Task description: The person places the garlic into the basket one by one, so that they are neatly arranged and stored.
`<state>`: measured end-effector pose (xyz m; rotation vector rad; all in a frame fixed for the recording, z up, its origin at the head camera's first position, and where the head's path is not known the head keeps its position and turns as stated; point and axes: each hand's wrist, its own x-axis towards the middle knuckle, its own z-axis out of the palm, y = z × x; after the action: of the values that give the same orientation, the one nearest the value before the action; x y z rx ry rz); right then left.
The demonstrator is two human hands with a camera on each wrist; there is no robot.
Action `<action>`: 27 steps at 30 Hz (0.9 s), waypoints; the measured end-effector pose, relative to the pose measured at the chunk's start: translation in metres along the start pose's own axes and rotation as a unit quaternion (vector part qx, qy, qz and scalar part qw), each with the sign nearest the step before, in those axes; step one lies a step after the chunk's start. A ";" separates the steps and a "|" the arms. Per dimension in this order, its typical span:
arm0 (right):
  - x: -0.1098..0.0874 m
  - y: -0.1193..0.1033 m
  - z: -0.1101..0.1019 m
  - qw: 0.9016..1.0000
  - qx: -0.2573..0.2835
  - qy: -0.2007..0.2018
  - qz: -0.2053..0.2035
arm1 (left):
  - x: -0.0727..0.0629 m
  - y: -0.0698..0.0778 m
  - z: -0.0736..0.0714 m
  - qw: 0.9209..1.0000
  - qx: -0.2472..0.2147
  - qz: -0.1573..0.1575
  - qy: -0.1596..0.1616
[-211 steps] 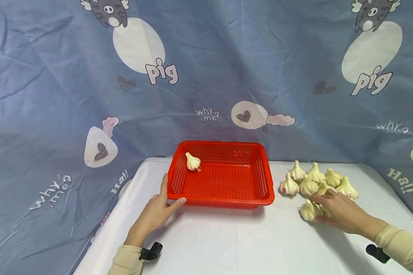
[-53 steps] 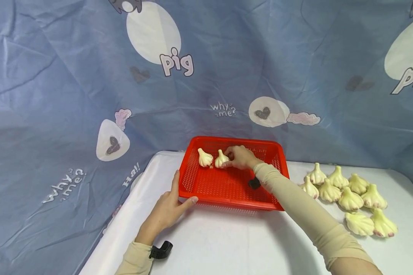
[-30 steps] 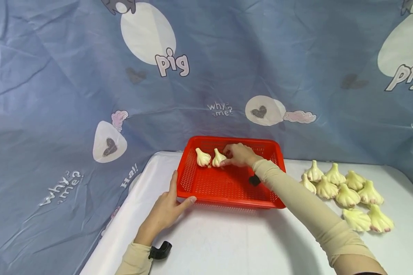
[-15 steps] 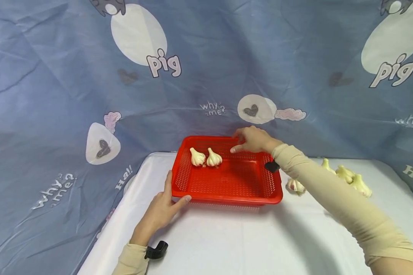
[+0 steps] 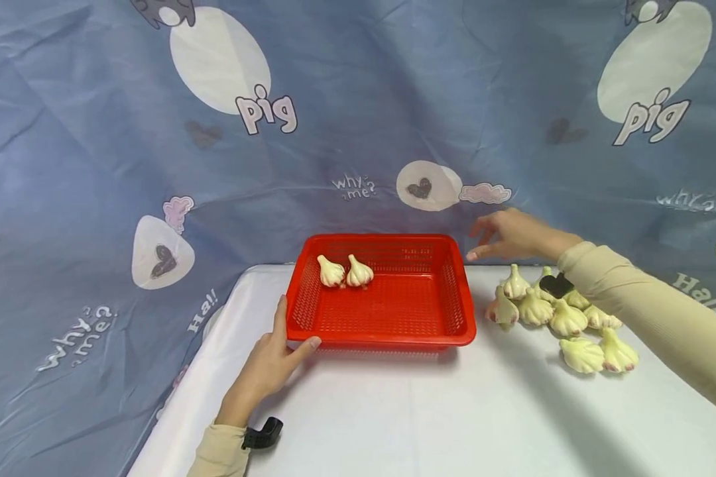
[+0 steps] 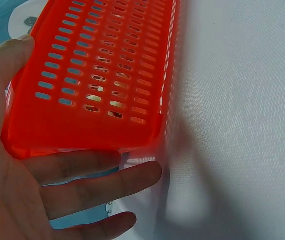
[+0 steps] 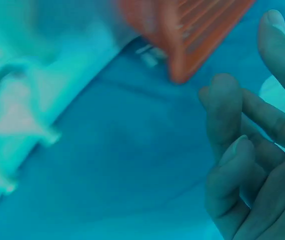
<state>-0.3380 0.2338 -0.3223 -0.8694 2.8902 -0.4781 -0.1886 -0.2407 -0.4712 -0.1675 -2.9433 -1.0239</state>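
Note:
A red plastic basket (image 5: pixel 382 339) with slotted walls stands on the white-covered table. Two garlic bulbs, one at the left (image 5: pixel 331 273) and its neighbour (image 5: pixel 359 271), lie side by side in its back left part. My left hand (image 5: pixel 265 371) rests around the near left corner, thumb along the front and straight fingers at the left side; in the left wrist view those fingers (image 6: pixel 102 192) extend past the basket's end wall. In the air just right of the basket is my right hand (image 5: pixel 513 235), holding nothing, its fingers loosely bent.
Several more garlic bulbs (image 5: pixel 568 320) are clustered on the table right of the basket, partly behind the right wrist's black strap (image 5: pixel 555 285). Two of them, including a paler bulb (image 5: pixel 581 355), sit nearer the front. A blue printed cloth (image 5: pixel 346 132) hangs behind the table.
My right hand carried a garlic bulb from the right cluster into the basket, beside the first, and let it go. Since then it has lifted and moved right, out over the basket's edge. The left hand stays put.

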 end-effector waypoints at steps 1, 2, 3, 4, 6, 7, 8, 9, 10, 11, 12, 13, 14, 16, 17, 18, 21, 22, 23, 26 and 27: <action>-0.008 0.006 -0.001 1.000 0.004 -0.001 0.004 | 0.000 0.000 0.000 1.000 0.000 0.000 -0.001; -0.017 0.011 -0.001 1.000 0.008 -0.005 0.010 | 0.000 0.000 0.000 1.000 0.000 0.000 -0.002; -0.026 0.016 -0.001 1.000 0.010 -0.007 0.013 | 0.000 0.000 0.000 1.000 0.000 0.000 -0.005; -0.035 0.020 -0.001 1.000 0.008 -0.008 0.016 | 0.000 0.000 0.001 1.000 0.001 -0.001 -0.006; -0.052 0.028 -0.001 1.000 0.001 -0.014 0.024 | 0.000 -0.001 0.001 1.000 0.000 -0.003 -0.009; -0.060 0.032 0.000 0.999 0.000 -0.016 0.031 | 0.000 -0.001 0.000 1.000 0.000 -0.004 -0.011; -0.069 0.035 0.000 0.999 -0.009 -0.015 0.030 | -0.001 -0.001 0.000 1.000 0.000 -0.005 -0.013; -0.076 0.038 0.001 0.999 -0.019 -0.013 0.028 | -0.001 -0.002 -0.001 1.000 0.000 -0.006 -0.013; -0.084 0.041 0.002 0.999 -0.026 -0.011 0.029 | -0.001 -0.002 -0.001 1.000 0.001 -0.007 -0.013; -0.091 0.044 0.003 0.999 -0.032 -0.010 0.031 | -0.002 -0.002 -0.002 1.000 0.000 -0.007 -0.014; -0.098 0.047 0.004 0.999 -0.036 -0.012 0.033 | -0.002 -0.003 -0.003 1.000 0.001 -0.008 -0.014; -0.105 0.048 0.006 0.999 -0.035 -0.013 0.039 | -0.001 -0.003 -0.003 1.000 0.001 -0.008 -0.014; -0.111 0.051 0.007 0.998 -0.035 -0.016 0.042 | -0.001 -0.004 -0.004 1.000 0.000 -0.007 -0.015; -0.124 0.054 0.010 0.998 -0.034 -0.022 0.055 | -0.001 -0.004 -0.004 1.000 0.000 -0.008 -0.015; -0.129 0.056 0.012 0.998 -0.037 -0.023 0.056 | -0.001 -0.004 -0.004 1.000 -0.001 -0.008 -0.016; -0.134 0.058 0.014 0.997 -0.040 -0.021 0.055 | -0.001 -0.004 -0.004 1.000 -0.002 -0.009 -0.016; -0.150 0.063 0.022 0.998 -0.045 -0.007 0.043 | -0.001 -0.003 -0.003 1.000 -0.002 -0.012 -0.019; -0.155 0.065 0.026 0.998 -0.048 -0.003 0.036 | -0.001 -0.003 -0.003 1.000 -0.002 -0.012 -0.020; -0.160 0.067 0.029 0.998 -0.047 0.001 0.032 | 0.000 -0.002 -0.002 1.000 -0.002 -0.011 -0.022; -0.173 0.071 0.040 0.998 -0.049 0.003 0.028 | -0.001 -0.002 -0.002 1.000 -0.001 -0.008 -0.023; -0.177 0.072 0.043 0.998 -0.051 0.001 0.027 | -0.001 -0.001 -0.002 1.000 -0.003 -0.008 -0.022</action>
<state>-0.2211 0.3764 -0.3879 -0.8009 2.9533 -0.3307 -0.1879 -0.2431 -0.4707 -0.1699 -2.9863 -1.0436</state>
